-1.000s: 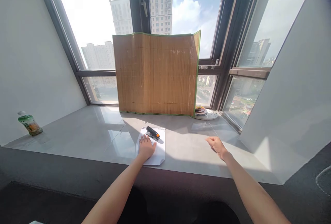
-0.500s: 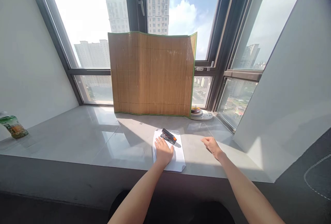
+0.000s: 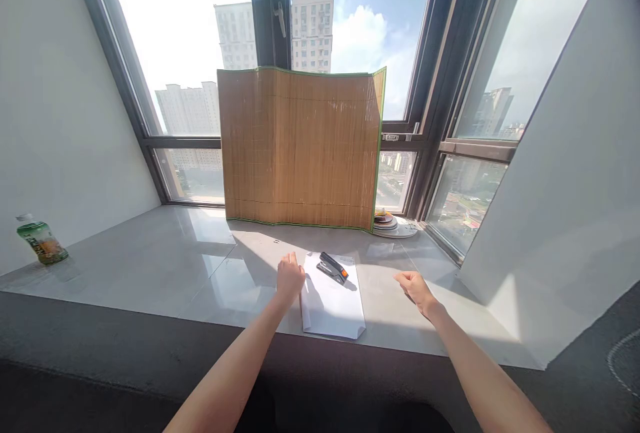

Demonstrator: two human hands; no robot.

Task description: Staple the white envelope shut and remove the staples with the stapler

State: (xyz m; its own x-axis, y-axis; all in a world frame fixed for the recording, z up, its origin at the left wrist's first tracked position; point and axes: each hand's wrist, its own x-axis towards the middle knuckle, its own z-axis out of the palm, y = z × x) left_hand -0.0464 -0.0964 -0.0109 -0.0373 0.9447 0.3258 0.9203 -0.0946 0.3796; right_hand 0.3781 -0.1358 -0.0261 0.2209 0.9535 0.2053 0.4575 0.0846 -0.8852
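A black stapler (image 3: 333, 268) with an orange mark at one end lies at a slant on the upper part of some white paper (image 3: 333, 313). The paper's near corners are slightly curled. At the paper's left edge is my left hand (image 3: 291, 276), its fingers curled in and nothing visible in them. I cannot tell whether it touches the paper. Further right, apart from the paper, my right hand (image 3: 416, 288) is closed over the sill. Its fingertips are pressed together, and whatever they may hold is hidden or too small to see.
The grey tiled sill (image 3: 150, 280) runs below the windows. A bamboo mat (image 3: 305, 153) stands upright behind the paper. Stacked plates (image 3: 395, 228) sit at its right end. A green-labelled bottle (image 3: 44, 241) stands far left. Two tiny dark marks (image 3: 277, 241) show near the mat.
My left hand has lifted off the paper and shifted left to its edge, its fingers curling. The stapler is now fully exposed. My right hand stays closed in about the same place; the view shifted slightly.
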